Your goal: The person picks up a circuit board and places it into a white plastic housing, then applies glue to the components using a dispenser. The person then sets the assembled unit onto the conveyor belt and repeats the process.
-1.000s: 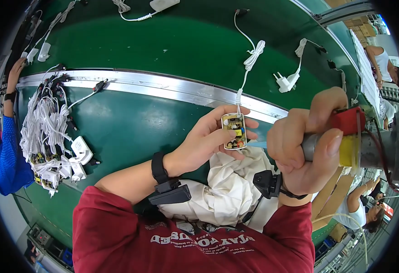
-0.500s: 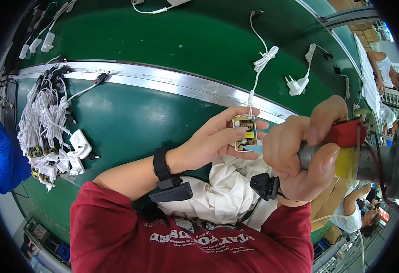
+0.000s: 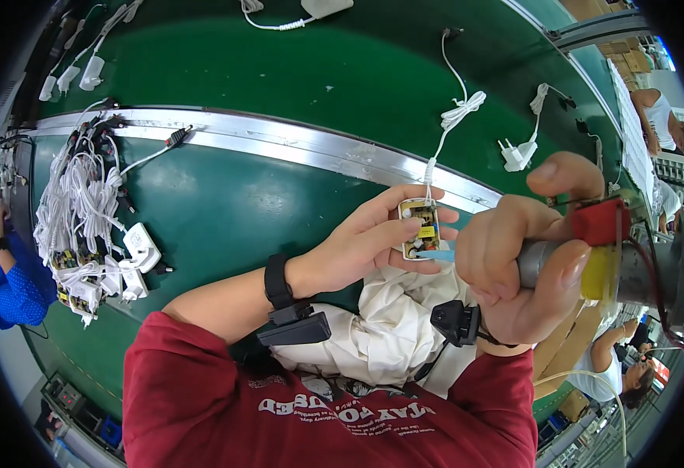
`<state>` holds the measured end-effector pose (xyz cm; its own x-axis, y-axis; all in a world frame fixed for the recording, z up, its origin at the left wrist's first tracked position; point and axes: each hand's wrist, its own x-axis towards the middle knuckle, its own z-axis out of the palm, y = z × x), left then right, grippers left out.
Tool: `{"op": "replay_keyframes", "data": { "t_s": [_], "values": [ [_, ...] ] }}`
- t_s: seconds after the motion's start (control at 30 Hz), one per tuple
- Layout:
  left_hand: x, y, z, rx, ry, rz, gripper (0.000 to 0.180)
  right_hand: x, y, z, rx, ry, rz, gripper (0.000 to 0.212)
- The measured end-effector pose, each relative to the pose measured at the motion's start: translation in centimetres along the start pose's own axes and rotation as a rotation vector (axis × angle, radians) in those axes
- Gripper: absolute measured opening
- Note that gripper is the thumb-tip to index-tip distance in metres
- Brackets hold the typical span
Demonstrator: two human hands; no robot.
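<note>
Since half a second ago, the forefinger (image 3: 570,173) of the right hand (image 3: 498,257) has uncurled upward, baring more of the red block (image 3: 601,222), and the white adapters (image 3: 520,155) on the green belt (image 3: 279,70) have slid to the right.

At far left is one co-worker in a blue sleeve (image 3: 16,285). Beside that person, the bench (image 3: 225,203) bears one heap of white cords (image 3: 85,199), too tangled to count, with several closed and opened adapter cases at its near end. On the belt, three adapters lie at the left, one is cut by the top edge, and one with a two-pin plug lies at the right.

In the middle, the left hand (image 3: 369,238) grips one open casing (image 3: 403,209), thumb across it. Its long axis runs away from the wearer, the cord end pointing at the metal rail (image 3: 357,156); inside sits one circuit board (image 3: 426,220).

The right hand is wrapped around one grey tool (image 3: 537,261). One blue tip (image 3: 439,255) points left over the casing's near end; whether it touches, I cannot tell. Below right stands one cardboard box (image 3: 564,347), its contents hidden.
</note>
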<state>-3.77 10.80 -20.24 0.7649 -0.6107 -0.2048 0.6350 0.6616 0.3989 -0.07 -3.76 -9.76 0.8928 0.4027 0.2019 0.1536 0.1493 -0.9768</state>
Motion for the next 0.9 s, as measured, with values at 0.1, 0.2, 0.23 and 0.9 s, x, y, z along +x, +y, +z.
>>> {"op": "replay_keyframes", "data": {
  "t_s": [0.1,0.2,0.23,0.9],
  "values": [
    [0.2,-0.4,0.3,0.075,0.08,-0.008,0.038,0.1,-0.5,-0.3,0.013,0.006,0.003,0.047],
    [1.6,0.8,0.6,0.261,0.099,0.026,0.037,0.2,-0.7,-0.5,0.006,0.002,0.006,0.047],
    [2.5,1.4,0.6,0.396,0.081,0.058,0.037,0.2,-0.7,-0.4,0.036,0.014,0.002,0.047],
    [13.3,6.3,2.3,1.951,0.403,0.604,0.057,-0.5,-1.1,-0.1,0.074,0.038,-0.029,0.045]
  ]
}}
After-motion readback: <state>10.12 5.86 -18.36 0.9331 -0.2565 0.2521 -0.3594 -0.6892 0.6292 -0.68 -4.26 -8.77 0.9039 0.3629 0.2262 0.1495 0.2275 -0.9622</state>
